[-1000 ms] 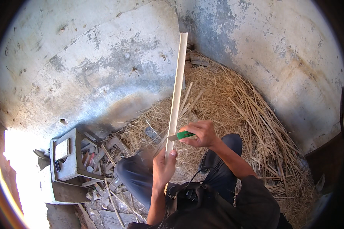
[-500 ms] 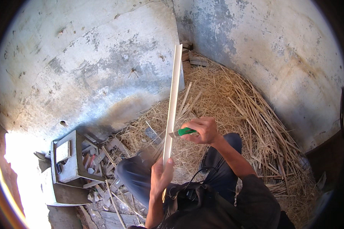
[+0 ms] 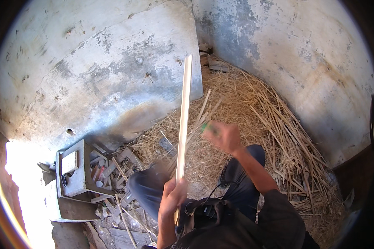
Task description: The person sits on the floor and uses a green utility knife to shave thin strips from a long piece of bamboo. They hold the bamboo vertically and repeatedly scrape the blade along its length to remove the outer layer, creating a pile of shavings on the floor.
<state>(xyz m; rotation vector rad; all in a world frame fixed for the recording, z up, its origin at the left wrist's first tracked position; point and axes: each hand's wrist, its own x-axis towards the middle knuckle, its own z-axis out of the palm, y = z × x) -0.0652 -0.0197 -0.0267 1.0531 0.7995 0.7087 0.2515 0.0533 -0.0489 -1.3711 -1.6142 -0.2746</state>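
straw-strewn floor (image 3: 241,97); left fingers (image 3: 181,189) grip a pale strip (image 3: 183,120).

Strip (image 3: 184,116) in left fingers (image 3: 180,190), knife (image 3: 205,127) in right fingers (image 3: 221,133), straw (image 3: 237,95) beyond, box (image 3: 73,184) to the left

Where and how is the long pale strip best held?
Probably near the lower end of the strip, from below and slightly left, as the left hand does. It is long and narrow, so fingers can wrap it there; its upper length stands free, with the right hand apart on its right.
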